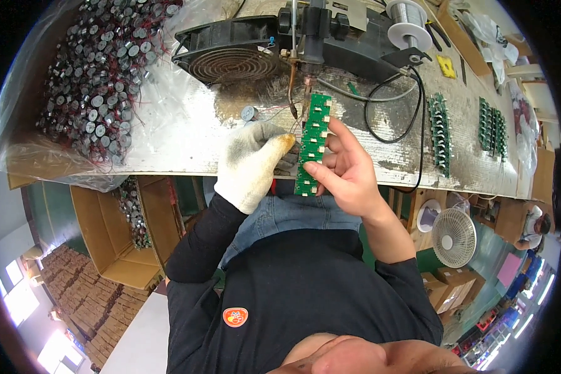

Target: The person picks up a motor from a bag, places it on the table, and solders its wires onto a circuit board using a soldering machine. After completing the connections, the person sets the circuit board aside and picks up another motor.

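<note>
My bare right hand grips a long green circuit board by its right edge, thumb on its face. Small white connectors line that board, which stands nearly upright in the view under the soldering iron. Beside the board's left edge, my left hand in a white glove is closed in a pinch, thumb and finger on thin wires. Those wires seem to lead to a small round metal component just above the glove. The solder feed tube ends close to the wires. The exact pinch point is partly hidden.
A big heap of round wired components lies in clear plastic at the left. A black fan and solder spool stand behind. More green boards and a looped black cable are at the right. Below sits an open carton.
</note>
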A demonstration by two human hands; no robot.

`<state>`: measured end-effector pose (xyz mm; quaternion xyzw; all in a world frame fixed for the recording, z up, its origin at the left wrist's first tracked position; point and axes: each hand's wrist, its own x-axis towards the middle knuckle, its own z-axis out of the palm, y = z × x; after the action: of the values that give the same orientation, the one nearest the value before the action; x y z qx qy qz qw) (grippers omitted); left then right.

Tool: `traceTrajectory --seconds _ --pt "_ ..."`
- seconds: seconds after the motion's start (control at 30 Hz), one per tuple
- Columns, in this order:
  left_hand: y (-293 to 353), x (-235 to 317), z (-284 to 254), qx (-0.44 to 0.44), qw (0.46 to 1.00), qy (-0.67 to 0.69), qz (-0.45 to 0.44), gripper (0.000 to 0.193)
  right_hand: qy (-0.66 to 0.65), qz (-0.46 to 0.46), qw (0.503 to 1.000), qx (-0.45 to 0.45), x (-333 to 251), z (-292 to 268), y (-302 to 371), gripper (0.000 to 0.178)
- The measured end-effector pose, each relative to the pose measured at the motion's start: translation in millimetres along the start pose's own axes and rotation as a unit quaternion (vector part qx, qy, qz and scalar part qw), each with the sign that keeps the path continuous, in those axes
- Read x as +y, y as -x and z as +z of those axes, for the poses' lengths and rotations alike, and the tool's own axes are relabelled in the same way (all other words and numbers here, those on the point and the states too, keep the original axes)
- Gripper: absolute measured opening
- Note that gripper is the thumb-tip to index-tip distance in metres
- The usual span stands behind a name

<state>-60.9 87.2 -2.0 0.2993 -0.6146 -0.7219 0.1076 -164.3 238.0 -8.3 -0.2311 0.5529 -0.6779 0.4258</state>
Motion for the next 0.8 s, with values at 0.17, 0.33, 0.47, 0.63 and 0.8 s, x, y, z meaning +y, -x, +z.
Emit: traceTrajectory --seconds 0.17,0.33,0.47,0.63,0.8 --pt "-4.3 -0.3 1.7 -0.003 0.998 0.039 -0.049 0.015 0.006 -0.009 1.000 -0.002 3.2 -1.1 -2.4 0.070" --pt "-4.4 2.2 3.1 0.002 0.995 0.083 -0.055 0.013 0.002 -0.017 1.000 0.006 1.8 0.1 -3.8 0.070" --pt "-4.3 4.0 3.2 0.003 0.998 0.061 -0.032 0.013 0.000 -0.011 1.000 0.005 2.2 -1.1 -4.9 0.069" --pt "-4.7 3.9 3.3 0.005 0.998 0.055 -0.036 0.013 0.009 -0.018 1.000 -0.001 4.8 -1.3 -5.6 0.069" --pt "-5.8 -0.4 2.5 0.012 0.998 0.041 -0.034 0.013 0.015 -0.018 1.000 -0.002 4.7 -0.6 -5.2 0.070"
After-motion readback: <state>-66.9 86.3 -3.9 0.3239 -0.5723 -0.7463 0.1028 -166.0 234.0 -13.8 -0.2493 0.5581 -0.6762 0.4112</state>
